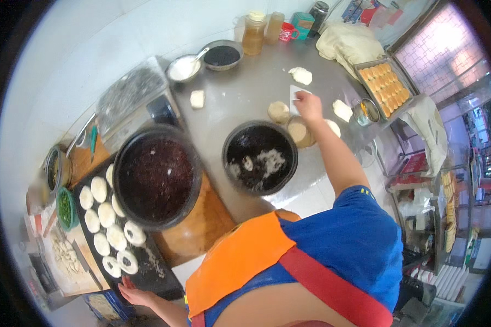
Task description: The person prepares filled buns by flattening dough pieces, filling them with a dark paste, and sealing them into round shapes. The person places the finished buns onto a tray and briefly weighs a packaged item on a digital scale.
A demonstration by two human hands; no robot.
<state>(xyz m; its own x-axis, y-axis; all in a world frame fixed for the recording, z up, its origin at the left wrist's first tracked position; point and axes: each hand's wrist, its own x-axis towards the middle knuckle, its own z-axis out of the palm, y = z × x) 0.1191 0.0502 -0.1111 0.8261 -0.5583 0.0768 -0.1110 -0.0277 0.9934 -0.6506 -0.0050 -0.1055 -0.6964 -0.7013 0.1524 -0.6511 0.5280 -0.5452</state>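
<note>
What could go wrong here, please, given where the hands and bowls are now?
The right hand reaches far across the steel table over the dark bowl of black filling; the forearm could brush its rim. The left hand presses the edge of the black tray of round white buns, which might shift. The large dark pot overlaps that tray, so it could tip.

A square teal tin (pixel 303 24) and a red labelled can (pixel 287 32) are seen at the counter's far edge, beside two amber bottles (pixel 254 34).
</note>
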